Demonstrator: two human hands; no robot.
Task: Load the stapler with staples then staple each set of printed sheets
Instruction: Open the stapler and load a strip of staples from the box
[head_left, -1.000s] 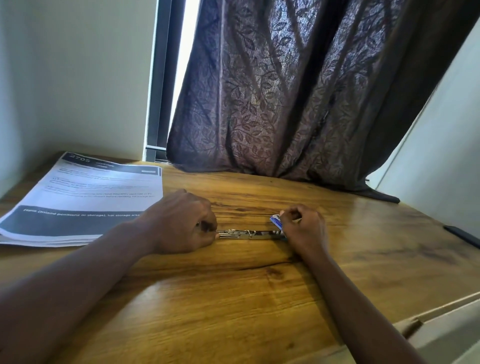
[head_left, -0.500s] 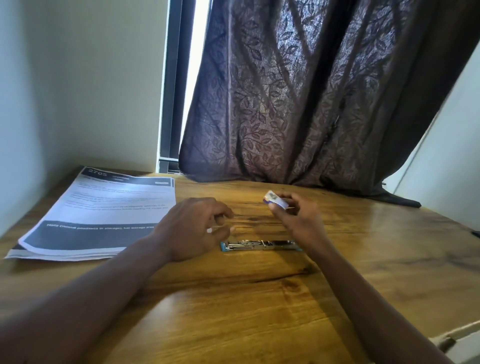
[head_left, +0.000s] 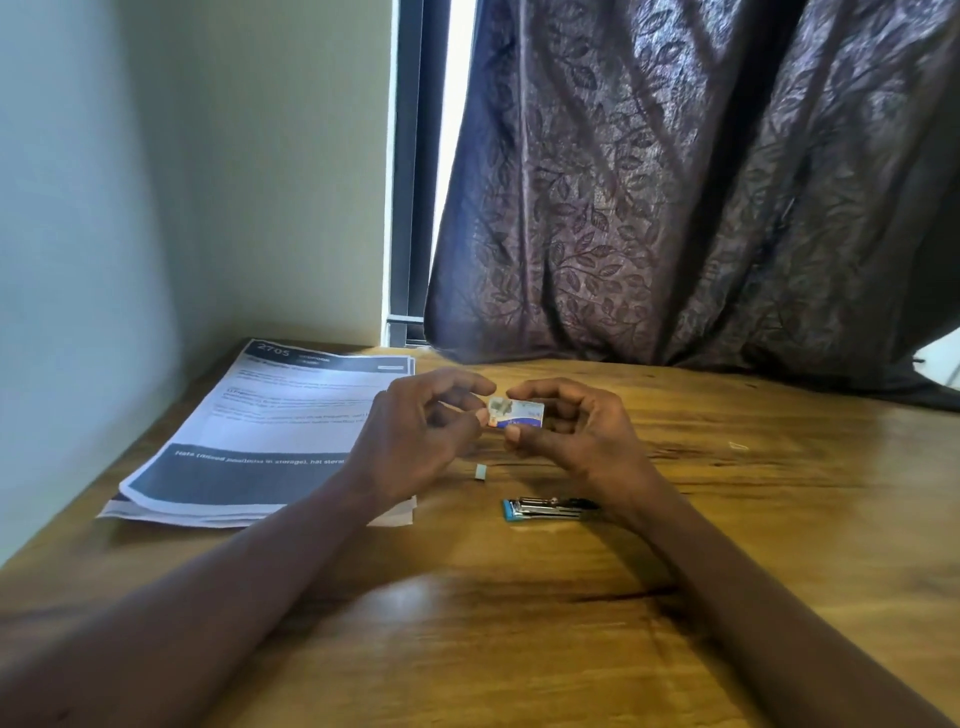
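staple box (head_left: 517, 414) pinched between two hands
right hand (head_left: 576, 436) fingers grip it, left hand (head_left: 415, 441) fingers pinch its end; stapler (head_left: 545, 508) lies on the desk (head_left: 519, 623) just below the fingers.

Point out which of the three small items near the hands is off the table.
The staple box: the left hand and right hand pinch it in the air, while the stapler and the small pale piece lie on the table.
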